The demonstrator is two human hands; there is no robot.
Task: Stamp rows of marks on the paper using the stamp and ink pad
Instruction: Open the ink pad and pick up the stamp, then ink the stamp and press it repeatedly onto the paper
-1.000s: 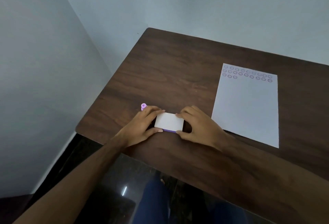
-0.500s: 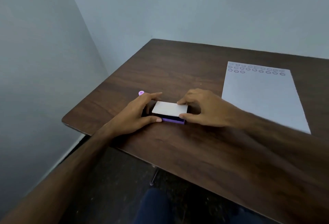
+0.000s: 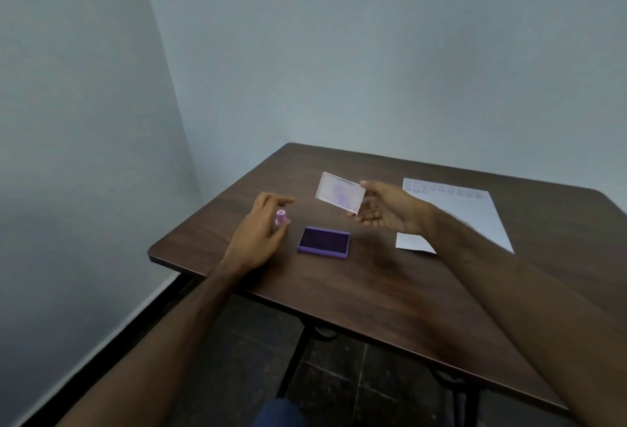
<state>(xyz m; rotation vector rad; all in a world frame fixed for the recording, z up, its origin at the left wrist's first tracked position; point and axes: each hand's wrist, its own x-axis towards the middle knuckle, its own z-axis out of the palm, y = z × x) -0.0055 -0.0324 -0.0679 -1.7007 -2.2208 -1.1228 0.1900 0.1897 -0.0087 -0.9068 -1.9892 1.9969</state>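
The purple ink pad (image 3: 324,242) lies open on the dark wooden table (image 3: 373,291), its inked face showing. My right hand (image 3: 386,211) holds its white lid (image 3: 341,196) in the air above and behind the pad; the lid's inside is smeared with purple. A small pink stamp (image 3: 281,218) stands upright left of the pad. My left hand (image 3: 258,236) curls loosely around it, thumb at its base; whether it grips the stamp I cannot tell. The white paper (image 3: 454,219) lies to the right, with rows of faint round marks along its far edge, partly hidden by my right forearm.
The table stands in a corner, with pale walls close on the left and behind. Its near edge runs diagonally in front of me. Below it are a dark tiled floor, black table legs and my blue-clad knee (image 3: 281,413).
My right hand has lifted the white lid off the ink pad and raised it. My left hand let go of the pad and moved left to the pink stamp. My head has tilted up.
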